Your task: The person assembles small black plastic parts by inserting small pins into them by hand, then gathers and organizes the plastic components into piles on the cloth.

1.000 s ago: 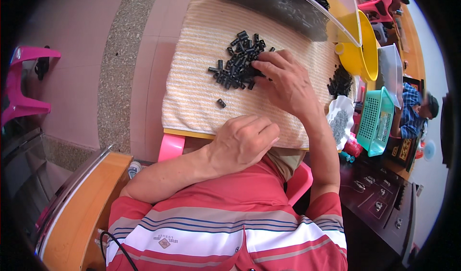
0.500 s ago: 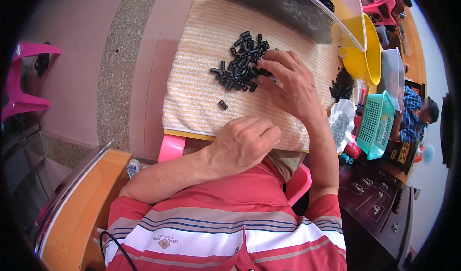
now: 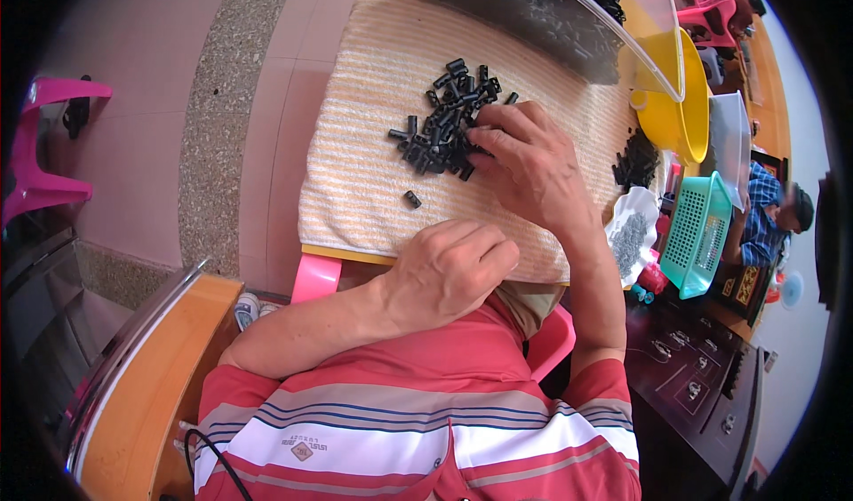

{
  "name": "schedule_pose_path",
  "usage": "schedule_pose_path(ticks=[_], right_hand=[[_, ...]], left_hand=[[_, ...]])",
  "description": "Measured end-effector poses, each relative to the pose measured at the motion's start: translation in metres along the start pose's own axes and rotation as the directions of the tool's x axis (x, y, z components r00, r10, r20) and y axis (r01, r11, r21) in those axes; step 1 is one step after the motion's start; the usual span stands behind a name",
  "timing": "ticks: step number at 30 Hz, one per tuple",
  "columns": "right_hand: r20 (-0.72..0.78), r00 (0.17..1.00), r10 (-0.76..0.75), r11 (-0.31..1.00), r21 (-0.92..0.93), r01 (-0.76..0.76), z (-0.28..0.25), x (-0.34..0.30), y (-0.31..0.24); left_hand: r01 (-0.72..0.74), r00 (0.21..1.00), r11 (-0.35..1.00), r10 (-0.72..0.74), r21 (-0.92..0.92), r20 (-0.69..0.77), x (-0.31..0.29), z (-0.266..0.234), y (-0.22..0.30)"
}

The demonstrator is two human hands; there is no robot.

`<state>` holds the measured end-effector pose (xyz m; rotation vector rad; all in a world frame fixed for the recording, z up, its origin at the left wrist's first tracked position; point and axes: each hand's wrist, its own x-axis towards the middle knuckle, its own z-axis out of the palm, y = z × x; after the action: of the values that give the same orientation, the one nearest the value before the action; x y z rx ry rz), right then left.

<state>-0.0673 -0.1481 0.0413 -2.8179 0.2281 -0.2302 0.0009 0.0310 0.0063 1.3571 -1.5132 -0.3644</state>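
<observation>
A loose pile of short black tube-shaped pieces (image 3: 440, 128) lies on a cream-and-white striped towel (image 3: 364, 101). My right hand (image 3: 535, 165) is at the pile's right side, thumb and fingertips bent in around a piece there; the fingers partly hide it. Close to the towel's front edge, my left hand (image 3: 455, 266) is held closed in a fist, and whatever it may hold is hidden. One single black tube piece (image 3: 412, 199) lies apart, between the pile and my left hand.
A clear bin (image 3: 533, 30) of black parts stands at the back. To the right are a yellow basin (image 3: 693, 101), a black heap (image 3: 635, 159), a white scalloped dish (image 3: 633, 234) with small grey bits and a green basket (image 3: 697, 234). Another person (image 3: 766, 208) sits farther right.
My right hand has shifted slightly left and nearer me, its thumb and fingers drawing closer at the pile's edge. A piece at the pile's upper right now shows. My left hand stays put.
</observation>
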Motion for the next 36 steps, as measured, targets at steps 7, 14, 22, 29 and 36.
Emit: schedule_pose_path(ticks=[7, 14, 22, 29, 36], right_hand=[[-0.042, 0.999, 0.017, 1.0, 0.007, -0.017, -0.001, 0.0, 0.0], [-0.032, 0.999, -0.041, 0.999, 0.015, 0.042, -0.002, -0.001, 0.004], [-0.053, 0.998, -0.041, 0.999, -0.022, 0.04, -0.001, 0.003, 0.008], [-0.096, 0.995, 0.012, 1.0, -0.018, -0.014, -0.001, 0.01, 0.014], [-0.013, 1.0, 0.009, 0.995, -0.097, -0.01, -0.001, 0.008, 0.019]], left_hand=[[0.01, 1.0, 1.0, -0.01, -0.007, 0.007, 0.001, -0.001, 0.002], [0.01, 1.0, 1.0, -0.01, -0.004, 0.02, 0.001, -0.001, 0.001], [0.007, 1.0, 1.0, -0.007, 0.001, 0.014, 0.001, -0.003, 0.001], [0.004, 0.999, 1.0, -0.003, -0.002, 0.034, 0.002, -0.005, 0.002], [0.011, 0.999, 1.0, -0.012, 0.01, 0.041, 0.001, -0.005, 0.002]])
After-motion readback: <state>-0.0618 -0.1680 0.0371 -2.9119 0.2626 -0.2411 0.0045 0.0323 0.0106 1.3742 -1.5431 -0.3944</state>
